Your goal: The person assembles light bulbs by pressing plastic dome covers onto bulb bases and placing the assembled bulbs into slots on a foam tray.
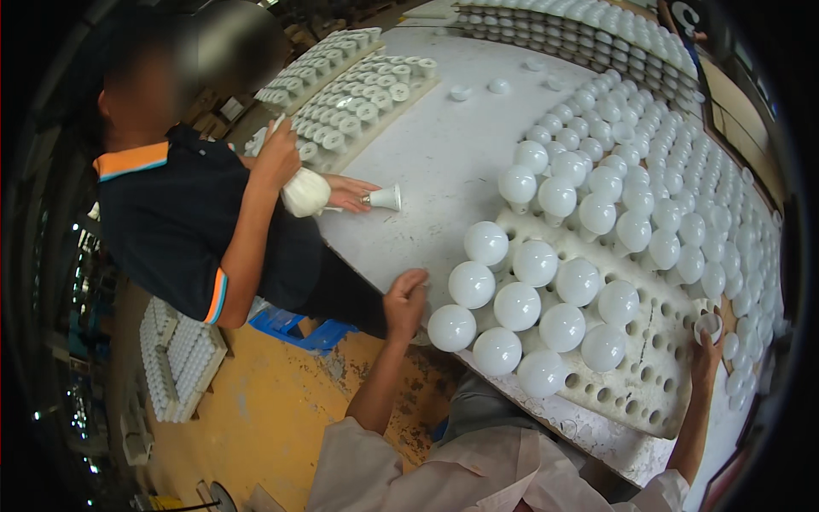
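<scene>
My right hand (706, 352), at the right end of the perforated pale foam tray (636, 397), is closed round a small white cup-shaped bulb housing (708, 324). By the table edge, left of the tray, my left hand (404, 300) has its fingers curled together; anything inside them is hidden. Round white bulbs (517, 305) stand in rows on the left part of the tray, the nearest just right of my left hand. Bare holes show across the tray's right part.
Across the table (409, 145), a co-worker's hands (350, 194) hold a pale squeeze bag (305, 193) and a white bulb housing (386, 198). More bulbs (631, 192) fill the right side. Trays of housings (358, 107) stand at the back left. A blue crate (299, 331) sits below.
</scene>
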